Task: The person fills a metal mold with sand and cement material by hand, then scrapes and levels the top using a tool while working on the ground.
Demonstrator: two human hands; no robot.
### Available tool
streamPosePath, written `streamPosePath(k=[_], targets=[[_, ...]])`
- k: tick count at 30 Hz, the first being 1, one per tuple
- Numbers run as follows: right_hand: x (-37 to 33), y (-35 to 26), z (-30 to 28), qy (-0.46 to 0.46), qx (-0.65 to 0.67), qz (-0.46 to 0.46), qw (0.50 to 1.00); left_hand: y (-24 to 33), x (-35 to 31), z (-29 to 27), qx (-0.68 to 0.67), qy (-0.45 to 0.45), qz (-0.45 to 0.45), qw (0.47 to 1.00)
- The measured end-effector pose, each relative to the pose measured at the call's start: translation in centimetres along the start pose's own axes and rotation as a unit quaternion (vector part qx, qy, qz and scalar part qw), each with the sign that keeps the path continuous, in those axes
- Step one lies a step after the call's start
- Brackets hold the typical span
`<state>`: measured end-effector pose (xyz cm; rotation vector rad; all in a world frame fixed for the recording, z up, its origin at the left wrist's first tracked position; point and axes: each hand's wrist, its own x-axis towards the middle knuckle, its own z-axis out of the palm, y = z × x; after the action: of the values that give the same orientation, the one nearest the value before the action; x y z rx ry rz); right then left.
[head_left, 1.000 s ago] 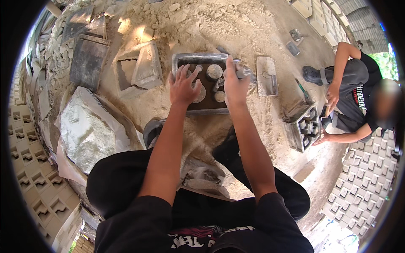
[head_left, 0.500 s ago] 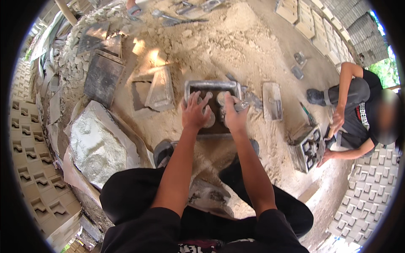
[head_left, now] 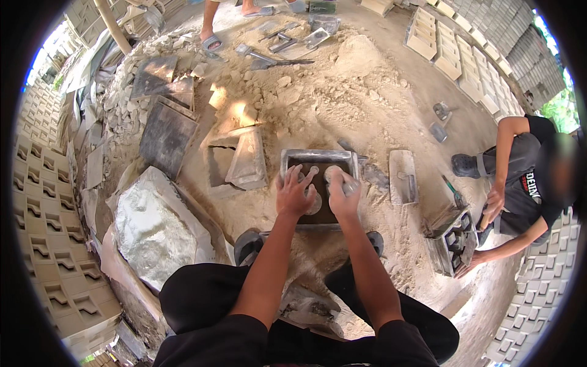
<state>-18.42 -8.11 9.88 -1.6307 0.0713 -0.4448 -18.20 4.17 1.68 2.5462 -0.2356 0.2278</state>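
Observation:
A rectangular metal mould frame (head_left: 319, 153) sits on the sandy ground before me, with dark material inside. My left hand (head_left: 295, 194) rests over its left half, fingers curved and partly spread around a knobbed grey piece (head_left: 314, 170). A rounded grey piece (head_left: 315, 205) shows beside its thumb. On the right half, my right hand (head_left: 345, 197) grips another rounded grey lump (head_left: 332, 174), its fingers bent over the top. The undersides of these pieces are hidden by my hands.
Left lie a sack of white powder (head_left: 153, 226), dark boards (head_left: 166, 137) and a broken block mould (head_left: 244, 162). To the right are a shallow tray (head_left: 402, 177) and a co-worker (head_left: 520, 183) handling a metal mould (head_left: 449, 241). Loose sand (head_left: 361, 58) and tools (head_left: 257, 56) lie ahead.
The view has tilted, so everything sits lower in it. A shiny object in my right hand no longer shows; that hand is over the grey lump. Another person's feet show more at the top.

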Motion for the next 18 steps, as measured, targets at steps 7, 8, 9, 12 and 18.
streamPosePath(k=[7, 8, 9, 12, 18], targets=[[1.1, -0.5, 1.2, 0.09, 0.079, 0.081, 0.989, 0.5, -0.1, -0.3, -0.016, 0.001, -0.003, 1.0], [1.9, 0.1, 0.5, 0.019, 0.007, 0.01, 1.0, 0.7, 0.2, -0.3, -0.019, 0.001, -0.003, 1.0], [2.7, -1.1, 1.0, 0.037, 0.039, 0.052, 0.997, 0.1, 0.3, -0.6, -0.018, 0.011, -0.004, 1.0], [3.6, -3.9, 0.2, 0.041, 0.146, 0.12, 0.981, -0.6, -0.2, -1.0, -0.014, 0.006, 0.002, 1.0], [3.0, -2.9, 0.6, 0.028, 0.127, 0.136, 0.982, -1.4, 1.0, -0.3, -0.173, 0.169, -0.022, 0.97]])
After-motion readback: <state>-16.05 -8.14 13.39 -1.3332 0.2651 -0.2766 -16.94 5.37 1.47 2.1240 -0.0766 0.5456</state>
